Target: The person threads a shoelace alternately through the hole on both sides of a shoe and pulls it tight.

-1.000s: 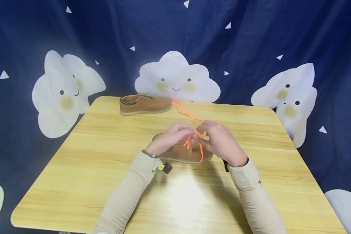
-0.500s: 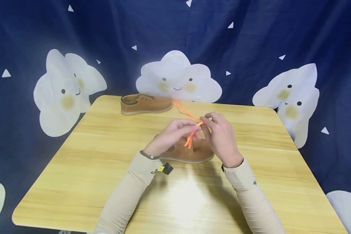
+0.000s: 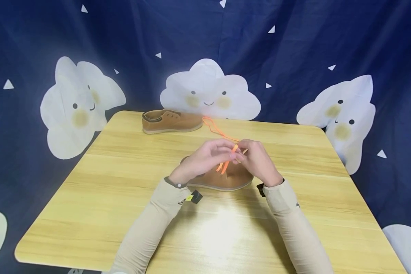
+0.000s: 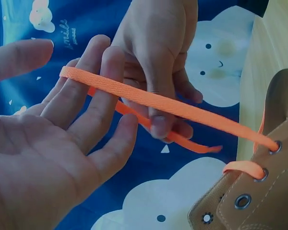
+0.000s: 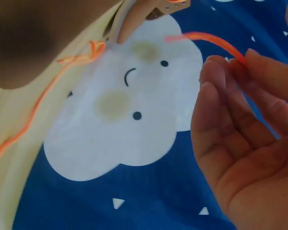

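The right hand (image 4: 156, 52) pinched the lace (image 4: 163, 104) looped over the loose, extended fingers of the left hand (image 4: 53, 143), the shoe (image 3: 226, 180) toward seven o'clock from the pinch, apparently pulling it through and next likely needing to take up slack.

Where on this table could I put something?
Bare table: left of the left sleeve, right of the right sleeve, and between them, before the near shoe. Crowded: around that shoe, under left hand and right hand, and behind, with orange lace and the far shoe.
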`<state>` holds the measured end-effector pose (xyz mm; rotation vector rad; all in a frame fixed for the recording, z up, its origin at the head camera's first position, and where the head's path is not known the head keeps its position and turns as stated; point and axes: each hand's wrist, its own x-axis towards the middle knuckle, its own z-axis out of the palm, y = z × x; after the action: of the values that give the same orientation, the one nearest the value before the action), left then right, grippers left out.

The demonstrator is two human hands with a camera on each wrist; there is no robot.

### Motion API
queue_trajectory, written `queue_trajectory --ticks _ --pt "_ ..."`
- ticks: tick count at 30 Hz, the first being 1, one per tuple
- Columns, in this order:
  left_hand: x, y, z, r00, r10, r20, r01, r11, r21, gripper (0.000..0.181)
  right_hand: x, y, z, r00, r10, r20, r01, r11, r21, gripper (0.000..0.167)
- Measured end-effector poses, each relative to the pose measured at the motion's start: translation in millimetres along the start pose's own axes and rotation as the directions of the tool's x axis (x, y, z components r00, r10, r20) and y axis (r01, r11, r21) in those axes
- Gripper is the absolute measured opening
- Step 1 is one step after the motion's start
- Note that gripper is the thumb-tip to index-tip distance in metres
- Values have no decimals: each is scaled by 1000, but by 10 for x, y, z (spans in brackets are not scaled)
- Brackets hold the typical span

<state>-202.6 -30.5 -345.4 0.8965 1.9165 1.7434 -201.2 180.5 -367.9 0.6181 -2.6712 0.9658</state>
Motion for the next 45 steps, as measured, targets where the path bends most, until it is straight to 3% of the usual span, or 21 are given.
queue_trajectory --ticks 9,13,15,18,21,25,29,31,35,40,42,43,45 --pt "13 -49 19 999 30 30 -32 998 49 32 53 145 99 999 33 15 -35 994 99 18" --pt "21 -86 22 998 59 38 -64 988 141 33 122 248 194 1000 29 -10 -27 987 159 18" --pt "25 -112 11 997 65 47 -73 980 187 32 160 307 247 999 37 -21 -31 972 235 14" --pt "5 -144 -47 998 58 13 -59 951 303 32 202 385 339 996 88 -15 -76 922 379 12" --pt "-27 -157 -156 998 45 -32 -27 907 420 32 226 436 429 987 160 14 -147 870 471 11" --pt "-90 -151 -326 995 -26 -99 80 799 596 29 255 470 522 974 226 32 -207 817 538 9" --pt "-117 -189 -419 993 -83 -89 122 668 734 26 275 473 578 971 235 49 -217 769 602 11" --pt "-106 -214 -421 994 -97 -51 102 643 759 28 281 473 600 969 238 65 -228 760 608 14" --pt "-64 -224 -376 994 -105 14 58 643 764 31 283 504 627 965 242 102 -252 738 626 20" --pt "-35 -233 -347 992 -124 23 65 662 747 35 273 531 625 958 234 169 -283 645 710 21" --pt "-28 -249 -348 992 -127 20 70 666 742 36 271 536 625 954 233 190 -296 621 726 20" --pt "-24 -260 -349 991 -129 21 72 670 739 37 270 532 625 952 235 198 -303 614 729 19" --pt "-11 -288 -351 992 -126 29 64 673 737 39 276 533 629 948 240 208 -315 631 709 19"
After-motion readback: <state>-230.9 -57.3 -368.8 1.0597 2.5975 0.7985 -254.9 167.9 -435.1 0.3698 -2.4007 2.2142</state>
